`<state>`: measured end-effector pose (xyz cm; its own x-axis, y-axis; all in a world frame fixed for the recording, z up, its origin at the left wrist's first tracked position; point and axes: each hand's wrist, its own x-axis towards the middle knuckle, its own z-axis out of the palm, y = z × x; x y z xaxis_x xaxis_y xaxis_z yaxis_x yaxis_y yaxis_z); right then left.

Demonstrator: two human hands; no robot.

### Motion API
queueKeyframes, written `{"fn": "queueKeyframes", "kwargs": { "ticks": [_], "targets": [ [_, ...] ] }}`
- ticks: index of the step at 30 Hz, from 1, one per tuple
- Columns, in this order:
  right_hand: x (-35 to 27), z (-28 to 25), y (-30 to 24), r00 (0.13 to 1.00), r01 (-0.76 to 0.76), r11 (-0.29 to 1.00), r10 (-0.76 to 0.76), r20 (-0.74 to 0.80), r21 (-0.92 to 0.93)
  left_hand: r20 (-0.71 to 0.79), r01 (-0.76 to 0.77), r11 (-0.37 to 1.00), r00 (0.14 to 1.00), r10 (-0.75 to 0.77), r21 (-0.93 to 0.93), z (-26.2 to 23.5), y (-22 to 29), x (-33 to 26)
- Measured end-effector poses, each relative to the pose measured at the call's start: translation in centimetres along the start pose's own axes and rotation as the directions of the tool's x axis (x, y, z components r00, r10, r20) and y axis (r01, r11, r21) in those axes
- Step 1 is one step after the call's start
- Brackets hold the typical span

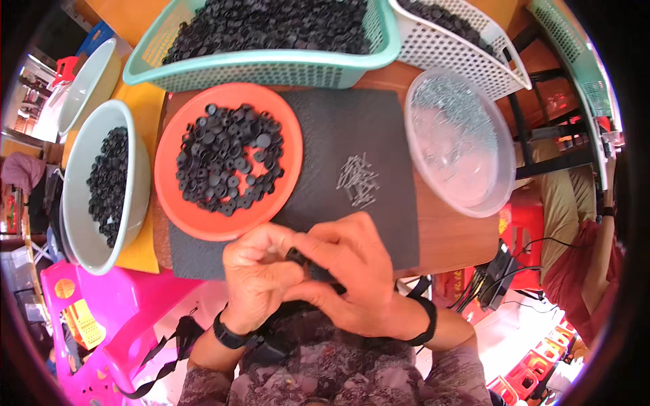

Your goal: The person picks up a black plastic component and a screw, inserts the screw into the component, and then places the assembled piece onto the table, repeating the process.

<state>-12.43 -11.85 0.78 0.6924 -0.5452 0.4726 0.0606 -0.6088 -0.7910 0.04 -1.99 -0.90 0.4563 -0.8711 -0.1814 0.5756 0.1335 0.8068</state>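
My left hand (261, 274) and my right hand (355, 274) meet at the near edge of a dark grey mat (325, 122). Between their fingertips is a small black round part (296, 256), mostly covered by the fingers. Both hands are closed in a pinch around it. Just beyond my left hand stands an orange bowl (177, 218) with many small black caps (227, 152), some with a hole in the middle. On the mat past my right hand lies a loose pile of thin metal pins (357, 180).
A clear plastic bowl (467, 206) of metal pins stands at the right. At the back are a green basket (257, 73) and a white basket (467, 64) of black parts. Pale green basins (139, 203) stand left, above a pink chair (128, 304).
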Motion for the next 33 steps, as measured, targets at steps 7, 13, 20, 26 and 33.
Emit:
{"fn": "queueKeyframes", "kwargs": {
  "ticks": [7, 13, 20, 26, 33],
  "targets": [
    [0.5, -1.1, 0.2, 0.996, 0.089, 0.987, -0.092, -0.016, -0.130, 0.178, 0.290, 0.926, 0.951, -0.252, -0.243, 0.3, 0.4, 0.7],
    [1.3, -3.3, 0.8, 0.995, 0.097, 0.985, -0.095, 0.025, -0.140, 0.192, 0.366, 0.917, 0.922, -0.336, -0.155, 1.3, 0.0, 0.4],
    [6.1, -9.0, 1.1, 0.982, -0.187, 0.940, 0.177, -0.061, -0.284, 0.098, 0.082, 0.975, 0.990, -0.103, 0.205, 0.3, 2.7, 0.0],
    [14.2, -17.8, 6.7, 0.907, -0.369, 0.894, 0.288, -0.306, -0.255, -0.114, -0.137, 0.844, 0.967, 0.227, 0.519, -2.3, 6.7, 1.3],
    [20.3, -21.1, 11.9, 0.919, -0.318, 0.738, 0.086, -0.385, -0.595, 0.136, -0.272, 0.441, 0.939, 0.315, 0.855, -3.7, 8.9, 4.9]
  ]
}}
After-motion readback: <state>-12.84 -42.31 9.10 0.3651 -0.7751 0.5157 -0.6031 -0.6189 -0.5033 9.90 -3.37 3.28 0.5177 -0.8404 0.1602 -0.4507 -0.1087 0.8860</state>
